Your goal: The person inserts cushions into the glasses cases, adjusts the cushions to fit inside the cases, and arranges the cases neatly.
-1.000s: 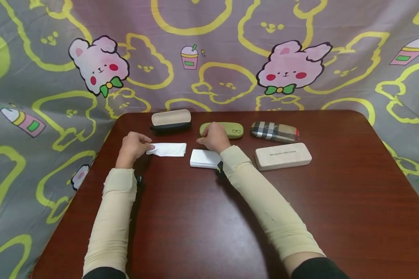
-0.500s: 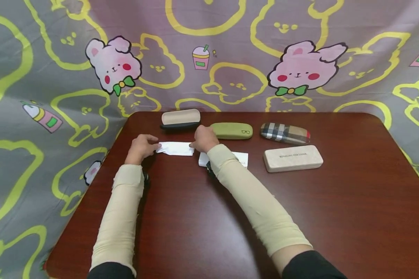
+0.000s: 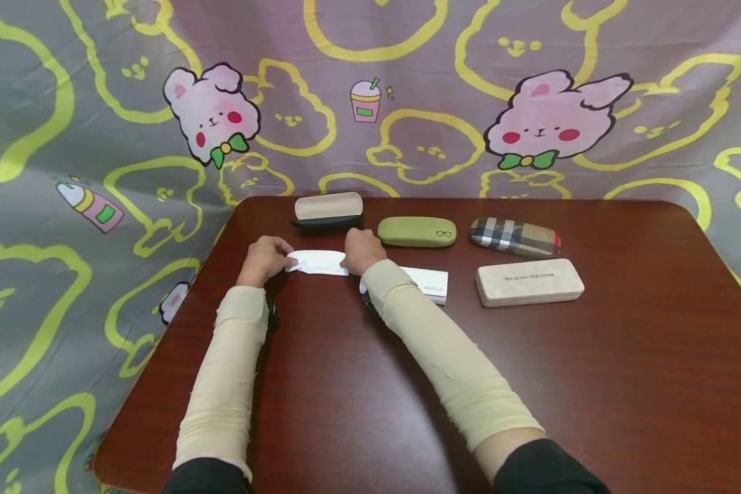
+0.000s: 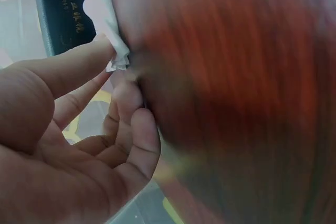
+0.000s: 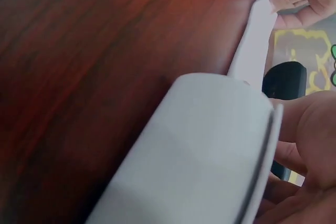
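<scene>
A folded white cloth [image 3: 318, 263] lies stretched sideways between my two hands on the left part of the table. My left hand [image 3: 264, 261] pinches its left end between thumb and fingers; the layered edge of the cloth [image 4: 118, 59] shows at the thumb tip in the left wrist view. At the other end, my right hand [image 3: 364, 252] holds the right corner, its fingertips partly hidden. Below my right wrist sits a white glasses case [image 3: 429, 280], partly covered by the sleeve. That case fills the lower middle of the right wrist view.
Behind the cloth stands a black glasses case [image 3: 327, 209], open with a beige lining. A green glasses case [image 3: 416, 232] and a plaid one [image 3: 514, 237] lie along the back. A cream case [image 3: 530, 282] lies right of the white one. A patterned curtain [image 3: 432, 62] hangs behind the table.
My right hand has come left from over the green case to the cloth's right end and taken hold. My left hand keeps its end. The head view has shifted slightly.
</scene>
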Demonstrator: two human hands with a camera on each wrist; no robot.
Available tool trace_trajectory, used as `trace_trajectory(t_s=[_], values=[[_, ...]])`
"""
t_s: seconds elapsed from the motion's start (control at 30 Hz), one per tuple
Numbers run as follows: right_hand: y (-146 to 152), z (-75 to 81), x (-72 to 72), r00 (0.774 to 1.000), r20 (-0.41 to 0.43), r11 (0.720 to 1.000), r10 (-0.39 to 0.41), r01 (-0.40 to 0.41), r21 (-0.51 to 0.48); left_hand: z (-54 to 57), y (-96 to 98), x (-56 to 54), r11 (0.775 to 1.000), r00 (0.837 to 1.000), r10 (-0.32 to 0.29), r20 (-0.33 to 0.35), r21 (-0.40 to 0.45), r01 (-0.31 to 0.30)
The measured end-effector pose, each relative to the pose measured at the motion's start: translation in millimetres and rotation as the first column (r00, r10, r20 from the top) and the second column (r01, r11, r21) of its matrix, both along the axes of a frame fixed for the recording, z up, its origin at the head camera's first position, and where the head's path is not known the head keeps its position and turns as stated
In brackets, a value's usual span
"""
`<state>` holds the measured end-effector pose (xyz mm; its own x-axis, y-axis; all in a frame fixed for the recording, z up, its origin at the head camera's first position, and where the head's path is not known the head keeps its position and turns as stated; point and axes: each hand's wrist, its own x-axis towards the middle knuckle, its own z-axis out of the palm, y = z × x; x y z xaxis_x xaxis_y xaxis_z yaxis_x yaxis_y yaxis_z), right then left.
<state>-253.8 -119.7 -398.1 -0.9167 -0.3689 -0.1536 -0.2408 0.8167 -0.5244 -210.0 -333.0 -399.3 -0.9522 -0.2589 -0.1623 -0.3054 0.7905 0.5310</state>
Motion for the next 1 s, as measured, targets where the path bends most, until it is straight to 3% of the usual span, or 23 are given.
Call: trace_trajectory(t_s=[0.1,0.2,0.37,0.47,0.6,0.7,0.87,1.0], values=[[2,-0.2,-1.1,1.000,-0.011,1.000,0.009,-0.009,-0.020,0.3,1.3,0.5,0.999,1.000,0.008,-0.014,0.041,-0.008],[6,0.2,-3.0,0.999,-0.026,0.999,0.031,-0.032,-0.041,2.6,1.3,1.8,0.984,0.999,0.035,-0.015,0.175,-0.032],[14,2.4,-6.4,0.998,-0.044,0.995,0.053,-0.057,-0.079,6.5,0.6,2.3,0.894,0.995,0.097,-0.004,0.439,-0.085],[19,1.8,-8.1,0.999,-0.022,0.992,0.031,-0.033,-0.123,8.1,0.8,2.0,0.867,0.994,0.109,-0.012,0.489,-0.089],[22,0.2,-9.4,1.000,-0.008,0.979,-0.013,0.011,-0.202,9.9,2.0,3.2,0.869,0.992,0.114,-0.044,0.489,-0.078],[26,2.8,-7.8,0.996,0.079,0.936,-0.046,0.070,-0.345,12.4,3.7,4.9,0.881,0.987,0.143,-0.073,0.465,-0.093],[33,9.3,-7.4,0.965,0.251,0.814,-0.081,0.210,-0.542,16.5,4.6,3.9,0.889,0.975,0.173,-0.139,0.448,-0.094],[35,9.3,-9.9,0.963,0.244,0.794,-0.114,0.236,-0.560,18.1,5.5,0.8,0.889,0.967,0.183,-0.178,0.450,-0.086]])
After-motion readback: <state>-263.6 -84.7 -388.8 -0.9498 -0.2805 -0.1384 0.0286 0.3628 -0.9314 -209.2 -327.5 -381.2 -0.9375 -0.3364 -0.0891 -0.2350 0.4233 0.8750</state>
